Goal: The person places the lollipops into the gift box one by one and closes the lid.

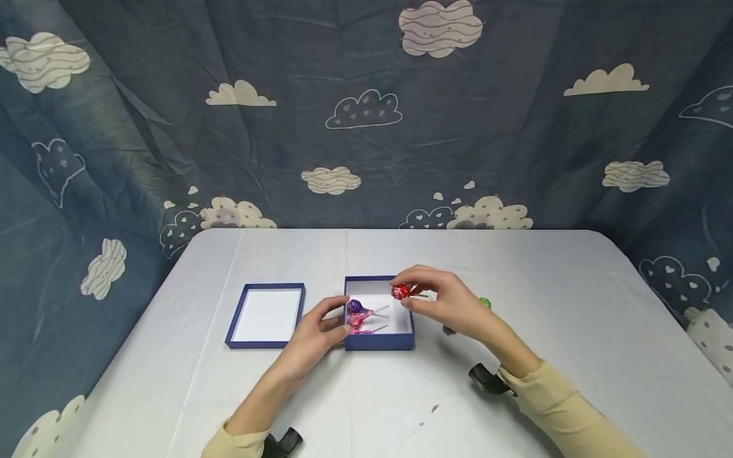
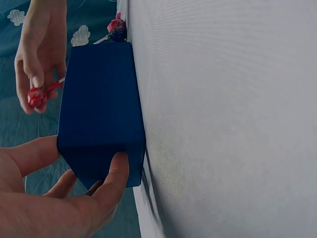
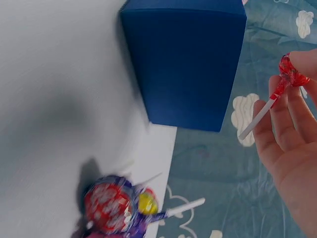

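Observation:
A blue box (image 1: 379,342) with a white inside stands open on the table. Inside it, to the left, lie a purple lollipop (image 1: 355,306) and pink lollipops (image 1: 356,320), sticks towards the right. My left hand (image 1: 312,334) grips the box's left wall, index finger at the rim and thumb lower on the outside (image 2: 119,166). Between thumb and fingers, my right hand (image 1: 443,299) pinches a red-wrapped lollipop (image 1: 399,292) by its head, above the box's right side. Its white stick (image 3: 257,119) points back towards the palm.
The shallow blue-rimmed lid (image 1: 266,318) lies left of the box, white inside up. Right of the box, partly hidden by the right arm, are a green lollipop (image 1: 485,302) and others, including a red-and-purple one (image 3: 110,204). A cloud-print cloth (image 1: 366,159) hangs behind the table.

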`<state>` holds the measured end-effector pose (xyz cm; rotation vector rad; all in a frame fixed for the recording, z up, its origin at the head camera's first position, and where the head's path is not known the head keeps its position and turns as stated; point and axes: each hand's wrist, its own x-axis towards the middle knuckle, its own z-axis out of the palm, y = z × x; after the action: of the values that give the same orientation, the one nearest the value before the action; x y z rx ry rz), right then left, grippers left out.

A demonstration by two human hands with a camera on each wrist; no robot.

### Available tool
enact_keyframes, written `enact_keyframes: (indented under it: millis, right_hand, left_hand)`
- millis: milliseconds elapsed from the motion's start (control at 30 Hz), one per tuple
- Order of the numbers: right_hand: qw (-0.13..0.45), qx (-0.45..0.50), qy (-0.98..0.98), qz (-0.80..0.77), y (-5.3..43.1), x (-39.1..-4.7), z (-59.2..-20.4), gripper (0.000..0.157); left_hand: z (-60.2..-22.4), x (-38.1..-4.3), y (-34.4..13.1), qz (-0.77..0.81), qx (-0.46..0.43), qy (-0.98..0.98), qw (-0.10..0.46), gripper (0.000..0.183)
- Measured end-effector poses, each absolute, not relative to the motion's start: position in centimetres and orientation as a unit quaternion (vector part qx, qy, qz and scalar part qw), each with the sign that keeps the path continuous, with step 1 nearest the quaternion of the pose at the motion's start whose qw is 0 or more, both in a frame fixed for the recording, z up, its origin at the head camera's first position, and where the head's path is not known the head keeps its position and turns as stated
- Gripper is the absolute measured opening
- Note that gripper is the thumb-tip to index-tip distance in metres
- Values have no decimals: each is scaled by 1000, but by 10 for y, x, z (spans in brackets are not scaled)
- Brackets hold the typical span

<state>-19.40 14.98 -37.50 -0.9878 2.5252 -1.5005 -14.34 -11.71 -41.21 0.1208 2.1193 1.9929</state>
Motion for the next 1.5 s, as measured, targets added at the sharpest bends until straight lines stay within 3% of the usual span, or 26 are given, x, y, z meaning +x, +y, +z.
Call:
enact_keyframes:
  millis: [267, 767, 1500]
  right_hand:
    - [65, -342, 792, -501, 127, -188, -359, 34]
    - [139, -394, 793, -443, 107, -215, -385, 30]
    - [211, -417, 831, -302, 92, -230, -388, 32]
  left_hand:
    - [-413, -143, -117, 668, 40, 733, 120, 52]
    - [-414, -142, -119, 676, 46, 726, 115, 51]
    - [-418, -142, -119, 677, 54, 724, 118, 52]
